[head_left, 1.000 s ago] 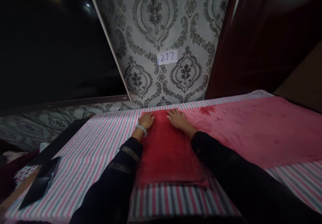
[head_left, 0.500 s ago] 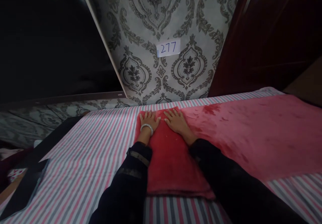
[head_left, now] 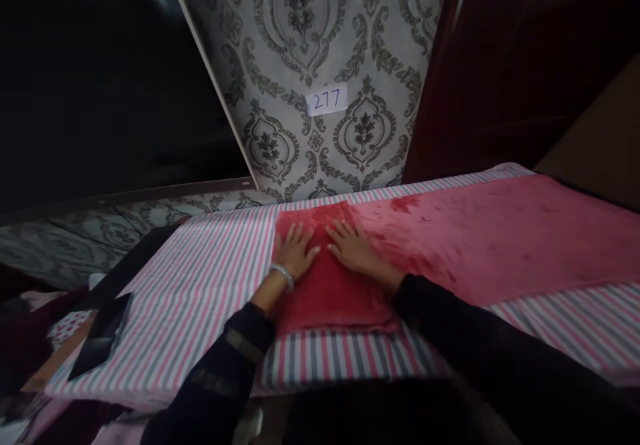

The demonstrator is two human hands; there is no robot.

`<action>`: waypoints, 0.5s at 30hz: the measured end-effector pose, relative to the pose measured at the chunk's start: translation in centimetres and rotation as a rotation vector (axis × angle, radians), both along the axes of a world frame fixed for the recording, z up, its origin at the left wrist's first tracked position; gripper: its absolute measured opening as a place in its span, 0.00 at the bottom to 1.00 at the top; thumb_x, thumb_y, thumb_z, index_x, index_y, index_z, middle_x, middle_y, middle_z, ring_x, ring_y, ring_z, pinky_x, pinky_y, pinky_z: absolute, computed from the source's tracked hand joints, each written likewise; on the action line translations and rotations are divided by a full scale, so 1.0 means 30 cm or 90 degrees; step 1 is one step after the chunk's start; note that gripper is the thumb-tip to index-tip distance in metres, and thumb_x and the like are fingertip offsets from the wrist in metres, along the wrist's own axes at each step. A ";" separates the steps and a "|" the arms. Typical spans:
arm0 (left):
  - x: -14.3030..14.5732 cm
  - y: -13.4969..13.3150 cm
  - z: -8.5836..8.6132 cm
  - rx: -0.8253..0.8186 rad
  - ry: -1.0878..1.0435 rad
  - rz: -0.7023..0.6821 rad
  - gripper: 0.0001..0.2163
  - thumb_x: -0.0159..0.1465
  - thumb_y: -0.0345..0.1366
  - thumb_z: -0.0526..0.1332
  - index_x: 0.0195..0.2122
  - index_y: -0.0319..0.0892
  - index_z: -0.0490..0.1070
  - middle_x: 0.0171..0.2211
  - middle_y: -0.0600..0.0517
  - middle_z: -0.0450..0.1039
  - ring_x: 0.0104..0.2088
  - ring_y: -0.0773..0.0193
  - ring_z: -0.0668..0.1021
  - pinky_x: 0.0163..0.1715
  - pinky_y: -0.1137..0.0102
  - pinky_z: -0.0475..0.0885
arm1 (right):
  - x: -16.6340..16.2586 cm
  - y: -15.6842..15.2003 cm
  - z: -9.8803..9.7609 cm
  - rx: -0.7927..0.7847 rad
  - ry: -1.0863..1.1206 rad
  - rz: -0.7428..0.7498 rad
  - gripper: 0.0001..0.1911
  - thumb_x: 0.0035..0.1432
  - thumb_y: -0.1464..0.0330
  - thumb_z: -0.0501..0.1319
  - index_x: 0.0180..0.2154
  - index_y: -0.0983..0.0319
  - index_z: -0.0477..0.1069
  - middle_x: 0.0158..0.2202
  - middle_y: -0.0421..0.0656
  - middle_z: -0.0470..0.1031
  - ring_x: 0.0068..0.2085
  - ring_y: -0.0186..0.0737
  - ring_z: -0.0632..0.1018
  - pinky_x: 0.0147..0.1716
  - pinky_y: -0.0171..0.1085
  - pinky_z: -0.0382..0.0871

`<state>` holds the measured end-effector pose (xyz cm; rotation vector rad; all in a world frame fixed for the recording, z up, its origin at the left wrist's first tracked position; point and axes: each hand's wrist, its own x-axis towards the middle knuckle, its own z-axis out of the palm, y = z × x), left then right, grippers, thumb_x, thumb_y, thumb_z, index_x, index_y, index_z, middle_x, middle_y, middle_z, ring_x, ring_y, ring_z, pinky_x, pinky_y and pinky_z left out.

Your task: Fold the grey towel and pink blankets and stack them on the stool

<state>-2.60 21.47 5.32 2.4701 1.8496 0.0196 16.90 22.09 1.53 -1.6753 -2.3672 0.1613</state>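
Note:
A folded dark red plush cloth (head_left: 327, 292) lies on a bed covered by a pink, grey and white striped sheet (head_left: 210, 285). My left hand (head_left: 296, 250), with a pale bangle on the wrist, lies flat on the cloth with fingers spread. My right hand (head_left: 351, 248) lies flat beside it on the same cloth, fingers stretched out. Neither hand grips anything. To the right, a larger pink plush blanket (head_left: 500, 232) is spread over the sheet and touches the folded cloth's right side.
A wall with grey damask wallpaper (head_left: 310, 45) stands behind the bed, with a white label reading 277 (head_left: 327, 100). A dark red panel (head_left: 480, 78) rises at the right. A dark flat object (head_left: 100, 338) rests on the bed's left edge.
Both hands have slid back toward me along the red cloth, from its far edge to its middle. The view has also shifted, showing more of the bed's near edge.

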 end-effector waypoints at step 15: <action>0.041 -0.042 -0.122 0.071 0.072 -0.041 0.30 0.70 0.50 0.51 0.72 0.48 0.55 0.74 0.43 0.49 0.72 0.37 0.53 0.65 0.35 0.52 | 0.159 -0.197 0.015 0.026 0.052 0.023 0.27 0.73 0.59 0.53 0.69 0.57 0.60 0.72 0.47 0.56 0.71 0.50 0.56 0.69 0.51 0.52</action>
